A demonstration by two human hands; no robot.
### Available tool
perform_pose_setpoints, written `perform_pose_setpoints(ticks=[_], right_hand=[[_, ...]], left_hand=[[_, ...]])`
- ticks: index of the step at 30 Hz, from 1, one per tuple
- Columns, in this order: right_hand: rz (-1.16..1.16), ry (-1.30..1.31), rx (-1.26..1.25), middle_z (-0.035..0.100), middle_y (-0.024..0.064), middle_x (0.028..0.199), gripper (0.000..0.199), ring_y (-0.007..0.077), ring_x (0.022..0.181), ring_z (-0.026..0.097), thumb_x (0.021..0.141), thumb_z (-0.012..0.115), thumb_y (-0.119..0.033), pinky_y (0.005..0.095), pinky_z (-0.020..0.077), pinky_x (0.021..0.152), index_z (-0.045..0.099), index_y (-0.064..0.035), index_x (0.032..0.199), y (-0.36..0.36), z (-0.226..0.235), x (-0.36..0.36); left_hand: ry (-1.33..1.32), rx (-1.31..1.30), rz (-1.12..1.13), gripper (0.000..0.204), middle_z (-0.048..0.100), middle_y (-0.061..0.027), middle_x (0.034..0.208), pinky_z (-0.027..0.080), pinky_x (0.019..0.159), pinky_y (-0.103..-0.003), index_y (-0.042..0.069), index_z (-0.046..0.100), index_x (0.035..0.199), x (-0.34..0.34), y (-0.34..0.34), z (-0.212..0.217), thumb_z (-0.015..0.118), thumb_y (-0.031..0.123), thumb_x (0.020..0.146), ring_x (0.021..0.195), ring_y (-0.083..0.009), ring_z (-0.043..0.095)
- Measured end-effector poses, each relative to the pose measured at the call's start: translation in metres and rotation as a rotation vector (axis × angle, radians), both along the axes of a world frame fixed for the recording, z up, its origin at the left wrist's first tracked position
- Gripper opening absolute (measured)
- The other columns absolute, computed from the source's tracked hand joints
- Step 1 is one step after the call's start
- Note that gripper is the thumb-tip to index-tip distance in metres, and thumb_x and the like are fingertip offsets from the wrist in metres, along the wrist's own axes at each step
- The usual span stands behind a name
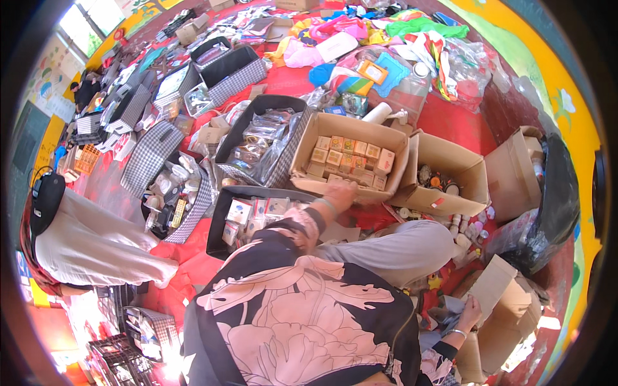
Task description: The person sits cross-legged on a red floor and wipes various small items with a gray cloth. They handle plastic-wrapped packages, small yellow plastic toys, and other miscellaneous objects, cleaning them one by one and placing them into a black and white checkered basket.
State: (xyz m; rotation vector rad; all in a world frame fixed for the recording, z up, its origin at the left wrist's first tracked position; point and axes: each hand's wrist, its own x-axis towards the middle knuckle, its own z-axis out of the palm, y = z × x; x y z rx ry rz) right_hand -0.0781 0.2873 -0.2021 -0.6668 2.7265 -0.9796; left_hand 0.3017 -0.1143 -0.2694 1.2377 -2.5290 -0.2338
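Flowery shirt cloth (302,315) is seen closest, and past it small boxes (347,161) are kept in a brown carton (362,127) just beyond the nearer left hand (341,192), whose finger grip cannot be told, while a cardboard flap (492,285) is held by the right hand (470,312).

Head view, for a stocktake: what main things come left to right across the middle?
Pale trousers, checkered bin, bin of plastic packets, carton of small boxes, carton of round items, black plastic bag.

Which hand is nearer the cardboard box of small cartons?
Left. The left hand is at the near wall of the cardboard box; the right hand is farther away, at a cardboard flap.
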Motion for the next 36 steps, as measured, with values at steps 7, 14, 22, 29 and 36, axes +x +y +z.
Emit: perform_pose_setpoints(ticks=[7,14,22,29,36], right_hand=[[0.090,-0.108,-0.011,0.064,0.0059,0.075,0.027,0.0135,0.068,0.056,0.083,0.055,-0.021,0.0272,0.0453,0.066,0.065,0.0014,0.096,-0.051,0.015,-0.002],[0.090,-0.343,-0.144,0.063,0.0075,0.093,0.030,0.0148,0.084,0.057,0.084,0.056,-0.020,0.0265,0.0455,0.077,0.062,0.0031,0.102,-0.091,-0.015,-0.017],[0.003,-0.714,-0.483,0.061,0.0110,0.101,0.030,0.0212,0.090,0.058,0.084,0.055,-0.017,0.0319,0.0459,0.082,0.059,0.0049,0.104,-0.094,-0.035,-0.021],[-0.090,-0.885,-0.480,0.060,0.0120,0.100,0.029,0.0226,0.091,0.058,0.084,0.054,-0.019,0.0353,0.0472,0.081,0.058,0.0018,0.105,-0.087,-0.022,-0.008],[-0.124,-0.874,-0.505,0.060,0.0109,0.099,0.029,0.0223,0.089,0.059,0.083,0.055,-0.020,0.0353,0.0478,0.080,0.059,0.0002,0.104,-0.082,-0.006,0.020]], left_hand=[[-0.003,0.123,-0.057,0.036,0.059,-0.0167,0.098,0.039,0.088,-0.042,0.004,0.053,0.100,0.014,0.018,0.033,0.065,0.024,0.073,0.099,-0.0316,0.053],[0.090,-0.048,-0.090,0.056,0.042,-0.0155,0.128,0.021,0.107,-0.041,0.004,0.042,0.124,0.063,0.034,0.025,0.062,0.021,0.075,0.127,-0.0317,0.030],[0.011,-0.113,-0.086,0.057,0.037,-0.0116,0.135,0.020,0.107,-0.041,0.005,0.037,0.129,0.124,0.033,0.017,0.057,0.017,0.077,0.128,-0.0293,0.030],[0.037,-0.174,-0.076,0.051,0.039,-0.0099,0.134,0.021,0.107,-0.038,0.005,0.038,0.128,0.152,0.028,0.006,0.047,0.009,0.079,0.127,-0.0265,0.034],[0.100,-0.196,-0.066,0.049,0.044,-0.0101,0.129,0.025,0.105,-0.039,0.004,0.044,0.123,0.155,0.029,0.014,0.050,0.008,0.075,0.123,-0.0267,0.038]])
